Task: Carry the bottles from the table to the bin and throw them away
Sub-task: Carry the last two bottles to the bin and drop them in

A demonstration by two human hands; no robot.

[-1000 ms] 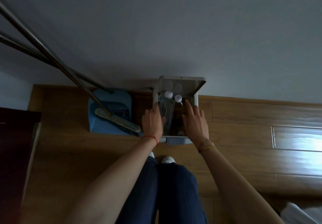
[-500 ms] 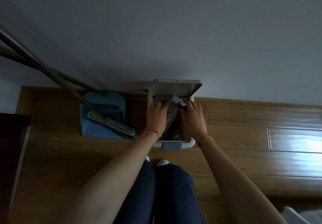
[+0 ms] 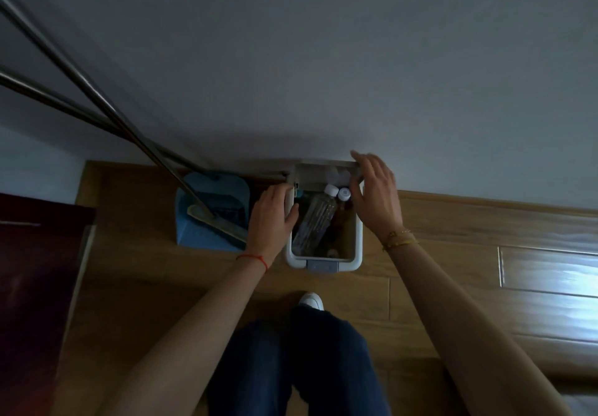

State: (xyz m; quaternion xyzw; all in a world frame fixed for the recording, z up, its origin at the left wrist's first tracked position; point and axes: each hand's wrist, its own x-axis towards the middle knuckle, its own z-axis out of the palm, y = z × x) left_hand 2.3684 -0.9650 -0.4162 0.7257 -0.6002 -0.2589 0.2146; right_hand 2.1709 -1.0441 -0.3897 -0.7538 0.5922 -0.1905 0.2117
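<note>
A small white bin [image 3: 357,243] stands on the wooden floor against the wall, its lid [image 3: 320,172] tipped up at the back. A clear bottle [image 3: 315,218] with a white cap lies slanted inside it. Beside that cap shows a second white bottle cap [image 3: 344,194]; the bottle under it is mostly hidden in the dark. My left hand [image 3: 273,221] rests at the bin's left rim with fingers apart, holding nothing. My right hand [image 3: 377,195] hovers over the bin's right side, fingertips at the lid's right corner, empty.
A blue dustpan [image 3: 213,215] with a broom head lies left of the bin, and two metal poles [image 3: 97,98] slant up from it. A dark cabinet [image 3: 35,286] stands at far left. My legs and a white shoe [image 3: 311,300] are just in front of the bin.
Both hands let go of the bottles, which now lie in the bin. My left hand drew back to the left rim; my right hand rose toward the lid.
</note>
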